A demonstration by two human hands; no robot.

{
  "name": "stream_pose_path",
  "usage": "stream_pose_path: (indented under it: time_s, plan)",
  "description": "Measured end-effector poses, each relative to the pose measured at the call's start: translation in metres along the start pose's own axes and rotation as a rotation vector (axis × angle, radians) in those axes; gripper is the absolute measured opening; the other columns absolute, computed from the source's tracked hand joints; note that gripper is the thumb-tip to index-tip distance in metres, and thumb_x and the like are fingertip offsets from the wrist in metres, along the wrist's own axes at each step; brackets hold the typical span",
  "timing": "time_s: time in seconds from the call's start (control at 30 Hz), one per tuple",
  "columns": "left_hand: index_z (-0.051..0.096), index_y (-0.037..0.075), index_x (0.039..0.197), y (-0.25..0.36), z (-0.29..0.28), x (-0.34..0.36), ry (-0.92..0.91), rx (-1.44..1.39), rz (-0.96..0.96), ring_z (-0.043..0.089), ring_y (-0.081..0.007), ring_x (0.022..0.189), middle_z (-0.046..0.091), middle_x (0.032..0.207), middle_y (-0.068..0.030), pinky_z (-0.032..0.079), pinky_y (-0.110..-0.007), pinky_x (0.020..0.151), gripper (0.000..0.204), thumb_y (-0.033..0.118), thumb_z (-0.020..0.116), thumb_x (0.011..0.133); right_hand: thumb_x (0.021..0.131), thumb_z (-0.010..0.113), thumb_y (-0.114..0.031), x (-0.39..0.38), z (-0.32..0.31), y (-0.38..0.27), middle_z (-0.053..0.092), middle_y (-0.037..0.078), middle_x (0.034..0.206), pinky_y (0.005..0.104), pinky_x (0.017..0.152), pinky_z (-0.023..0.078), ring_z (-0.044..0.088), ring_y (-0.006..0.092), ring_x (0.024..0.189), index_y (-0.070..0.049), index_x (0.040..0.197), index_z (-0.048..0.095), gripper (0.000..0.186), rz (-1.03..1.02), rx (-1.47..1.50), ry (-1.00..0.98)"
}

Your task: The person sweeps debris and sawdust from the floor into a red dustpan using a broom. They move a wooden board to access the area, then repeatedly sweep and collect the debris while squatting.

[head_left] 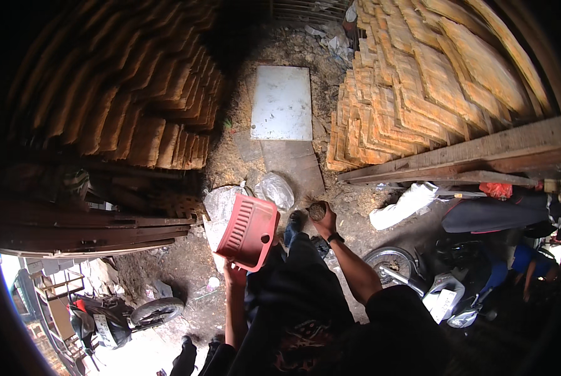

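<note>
My left hand [233, 274] grips the lower edge of a red plastic basket [257, 218] with slotted walls. The basket is tilted, and one side has a round hole. Out in front of my right leg, my right hand [324, 224] is closed round a dark brown, roundish object [317, 210] with a rough top. Its kind is not clear, and my fingers cover its lower part. A clear plastic bag [274, 190] lies on the ground just beyond the basket, beside a pale sheet [215, 216] partly hidden under it.
Stacked wooden boards rise at the left [117, 94] and right [406, 88]. A white panel [281, 103] lies ahead on the dirt floor. Motorbikes stand at lower left [111, 323] and right [443, 291]. A person in blue [534, 263] is at far right; another's shoe [188, 344] shows lower left.
</note>
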State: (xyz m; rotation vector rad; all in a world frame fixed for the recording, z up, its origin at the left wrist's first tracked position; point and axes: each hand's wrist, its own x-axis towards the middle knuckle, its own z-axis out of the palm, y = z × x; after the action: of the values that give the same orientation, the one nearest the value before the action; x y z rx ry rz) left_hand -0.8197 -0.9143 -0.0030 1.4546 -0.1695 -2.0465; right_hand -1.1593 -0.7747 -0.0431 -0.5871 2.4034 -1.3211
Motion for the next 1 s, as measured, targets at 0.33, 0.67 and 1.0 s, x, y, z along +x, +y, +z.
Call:
stream_pose_path:
  time_s: [0.33, 0.67, 1.0]
  plan:
    - [0.05, 0.007, 0.122, 0.011, 0.099, 0.071, -0.168, -0.072, -0.05, 0.048, -0.0272, 0.12, 0.051, 0.123, -0.0092, 0.039, -0.046, 0.105, 0.046, 0.024, 0.065, 0.083, 0.07, 0.081, -0.022, 0.088, 0.089, -0.028, 0.07, 0.013, 0.096, 0.0336, 0.078, 0.055, 0.07, 0.0226, 0.093, -0.007, 0.117, 0.058, 0.054, 0.06, -0.033, -0.346]
    - [0.037, 0.007, 0.145, 0.072, 0.218, 0.168, -0.521, 0.063, -0.133, 0.042, -0.0226, 0.131, 0.046, 0.141, -0.0061, 0.031, -0.041, 0.111, 0.07, 0.024, 0.065, 0.083, 0.071, 0.082, -0.032, 0.133, 0.164, -0.091, 0.066, 0.016, 0.111, 0.0368, 0.088, 0.053, 0.065, 0.0253, 0.104, -0.005, 0.13, 0.051, 0.072, 0.026, -0.081, -0.49]
    - [0.039, 0.017, 0.145, 0.04, 0.273, 0.262, -0.515, -0.02, -0.284, 0.05, -0.0204, 0.122, 0.05, 0.137, -0.0027, 0.044, -0.042, 0.099, 0.068, 0.021, 0.069, 0.084, 0.069, 0.082, -0.033, 0.195, 0.205, -0.065, 0.065, 0.017, 0.112, 0.0376, 0.088, 0.052, 0.064, 0.026, 0.104, -0.004, 0.129, 0.052, 0.073, 0.049, -0.083, -0.415]
